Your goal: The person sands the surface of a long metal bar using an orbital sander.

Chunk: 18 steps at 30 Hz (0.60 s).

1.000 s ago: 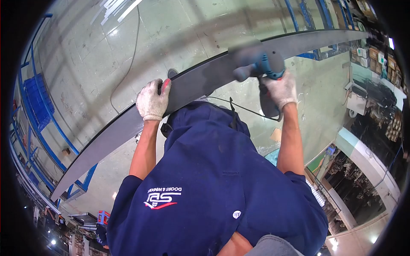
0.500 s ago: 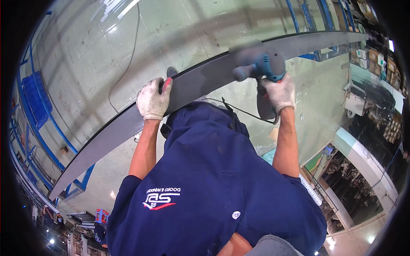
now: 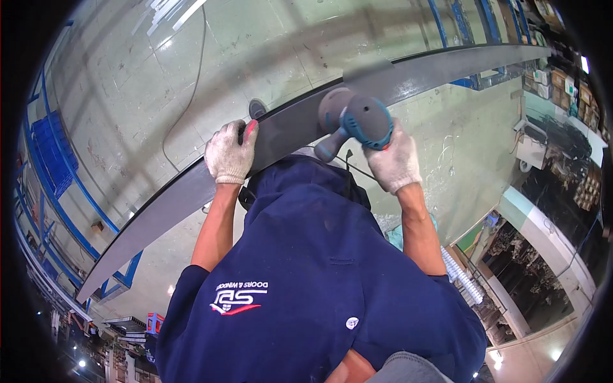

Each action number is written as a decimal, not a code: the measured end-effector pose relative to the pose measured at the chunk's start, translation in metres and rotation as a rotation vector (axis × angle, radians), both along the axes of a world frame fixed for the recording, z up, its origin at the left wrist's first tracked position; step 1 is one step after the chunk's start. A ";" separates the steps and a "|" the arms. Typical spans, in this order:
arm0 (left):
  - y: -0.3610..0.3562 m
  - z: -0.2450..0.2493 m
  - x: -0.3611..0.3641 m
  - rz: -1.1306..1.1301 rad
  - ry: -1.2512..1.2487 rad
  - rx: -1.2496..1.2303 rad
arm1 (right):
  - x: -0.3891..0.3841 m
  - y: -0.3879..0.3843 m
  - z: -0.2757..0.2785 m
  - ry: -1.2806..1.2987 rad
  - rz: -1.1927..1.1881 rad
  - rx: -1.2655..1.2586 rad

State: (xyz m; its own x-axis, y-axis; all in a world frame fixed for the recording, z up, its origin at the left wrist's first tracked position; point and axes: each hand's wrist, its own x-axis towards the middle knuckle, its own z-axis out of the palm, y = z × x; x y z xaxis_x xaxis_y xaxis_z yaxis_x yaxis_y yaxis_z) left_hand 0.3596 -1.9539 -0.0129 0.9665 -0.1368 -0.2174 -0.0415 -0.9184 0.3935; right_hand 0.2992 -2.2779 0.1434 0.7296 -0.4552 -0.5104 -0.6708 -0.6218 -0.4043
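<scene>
A long dark grey panel (image 3: 281, 137) runs across the view from lower left to upper right, looking curved through the lens. My left hand (image 3: 230, 153), in a whitish glove with a red patch, grips the panel with its fingers over the far edge. My right hand (image 3: 394, 158), also gloved, is wrapped round a teal and black power tool (image 3: 366, 122). The tool's round head is over the panel, right of my left hand; whether it touches the surface cannot be told. Part of the right fingers is hidden behind the tool.
Blue metal racks (image 3: 76, 172) stand at the left, with a blue crate (image 3: 54, 153). More blue frame parts support the panel at the upper right. A cable (image 3: 198, 76) lies on the floor. Boxes (image 3: 565, 86) are stacked at the right.
My right hand and the power tool have moved left along the panel, closer to my left hand. The left hand keeps its place.
</scene>
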 end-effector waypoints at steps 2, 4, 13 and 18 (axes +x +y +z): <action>-0.001 0.002 0.001 0.006 0.019 0.002 | 0.003 -0.010 -0.002 -0.017 -0.097 -0.015; -0.001 0.000 0.000 0.012 -0.006 -0.031 | 0.006 -0.028 -0.011 -0.027 -0.175 -0.030; -0.001 -0.001 0.001 0.013 -0.005 -0.049 | 0.005 0.000 0.000 -0.055 -0.056 -0.031; -0.001 0.000 0.001 0.023 0.015 -0.030 | -0.002 0.004 -0.007 -0.016 -0.007 -0.041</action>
